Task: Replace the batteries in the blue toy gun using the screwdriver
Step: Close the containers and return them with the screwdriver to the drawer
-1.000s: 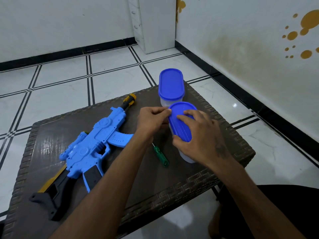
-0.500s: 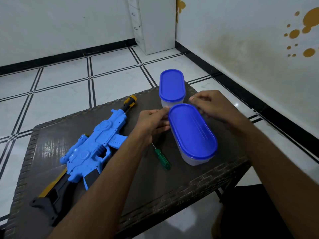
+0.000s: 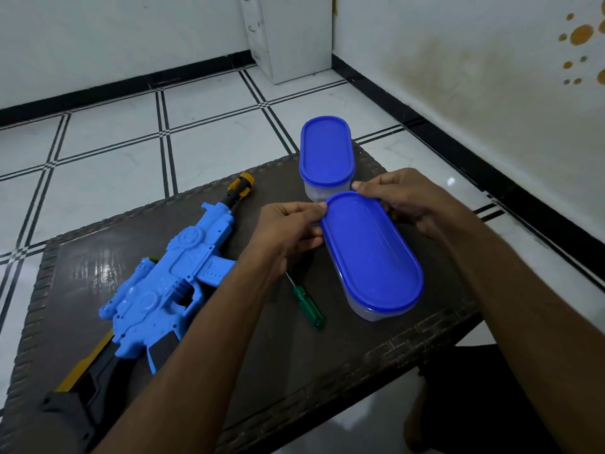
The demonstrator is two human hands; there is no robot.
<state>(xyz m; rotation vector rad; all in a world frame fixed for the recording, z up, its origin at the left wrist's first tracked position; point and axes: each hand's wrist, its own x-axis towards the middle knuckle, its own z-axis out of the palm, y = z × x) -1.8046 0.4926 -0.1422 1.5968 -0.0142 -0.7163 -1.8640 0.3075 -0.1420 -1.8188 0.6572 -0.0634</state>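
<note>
The blue toy gun [image 3: 170, 283] lies on the left of the dark table [image 3: 294, 371], its orange muzzle pointing away and its black stock towards me. A green-handled screwdriver [image 3: 309, 306] lies between the gun and a clear oval container with a blue lid [image 3: 371, 253]. My left hand [image 3: 288, 231] pinches the lid's far-left rim. My right hand [image 3: 402, 198] grips the lid's far-right rim. The lid lies flat on its container. No batteries are visible.
A second clear container with a blue lid [image 3: 325, 152] stands closed at the table's far edge, just behind the near one. A white cabinet [image 3: 288, 34] stands in the room's corner. White tiled floor surrounds the table; a wall runs along the right.
My right hand has moved from on top of the near lid to its far-right rim. The lid now shows fully. My left hand stays at the far-left rim.
</note>
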